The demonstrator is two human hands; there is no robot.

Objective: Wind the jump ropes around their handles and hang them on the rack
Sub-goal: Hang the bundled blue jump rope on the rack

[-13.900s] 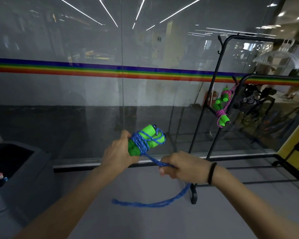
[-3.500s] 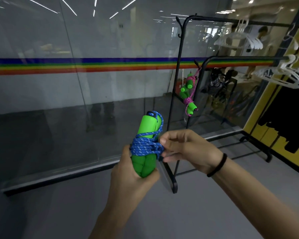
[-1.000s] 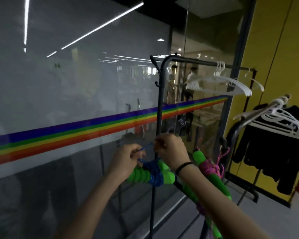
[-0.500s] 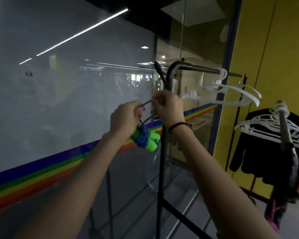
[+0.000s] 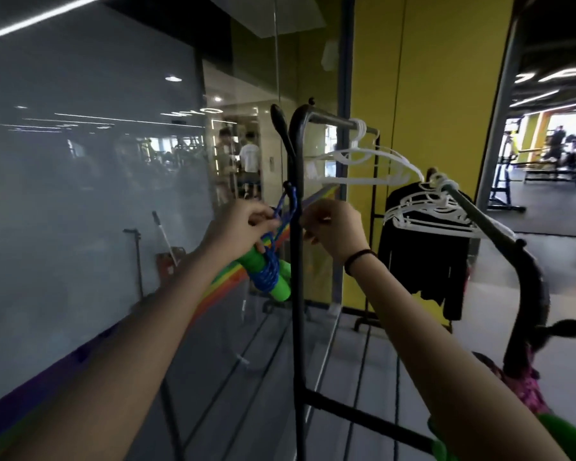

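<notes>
The left hand (image 5: pixel 243 224) is holding the wound jump rope (image 5: pixel 266 271) up against the black upright post of the rack (image 5: pixel 296 261), its fingers closed on the blue cord just above the green handles (image 5: pixel 280 287), while a loop of that cord is reaching up to a small hook (image 5: pixel 288 188) on the post's left side. The right hand (image 5: pixel 333 227) is hovering just right of the post with its fingers curled in; whether they are pinching cord is hidden by the post and the knuckles. The main risk is that the loop is sitting only on the tip of the hook, so that on release the bundle's weight is pulling it off and the rope is dropping to the floor. A second risk is the winding loosening: if the hanging loop is only a slack turn rather than a tucked end, the coils are likely to be unravelling off the handles. The hook itself is small and dark against the post, so the loop appears to be over it, but that is hard to confirm. A second bundle with pink cord (image 5: pixel 526 387) is hanging at the lower right edge, partly cut off and blurred.
</notes>
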